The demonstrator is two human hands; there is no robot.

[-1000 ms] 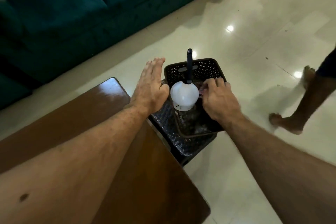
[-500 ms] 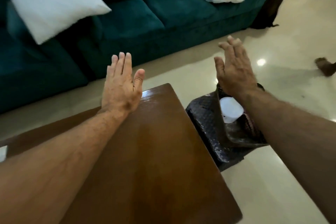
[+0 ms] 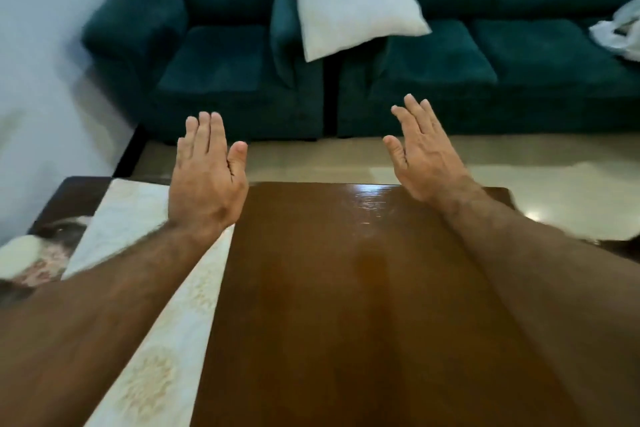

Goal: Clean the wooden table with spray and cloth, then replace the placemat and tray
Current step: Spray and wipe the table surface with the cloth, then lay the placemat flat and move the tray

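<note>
Head view: the left hand (image 3: 207,180) and right hand (image 3: 424,158) hover flat above the wooden table (image 3: 363,288), fingers straight, holding nothing. A pale patterned placemat (image 3: 166,322) lies on the table's left side, under the left forearm.

Your left forearm covers part of the pale placemat (image 3: 138,218), the blurred dark patterned thing (image 3: 45,246) at the left edge can't be identified, the white bundle (image 3: 620,33) on the sofa (image 3: 433,55) is cropped right, and the wooden table (image 3: 346,288) runs off the bottom.
</note>
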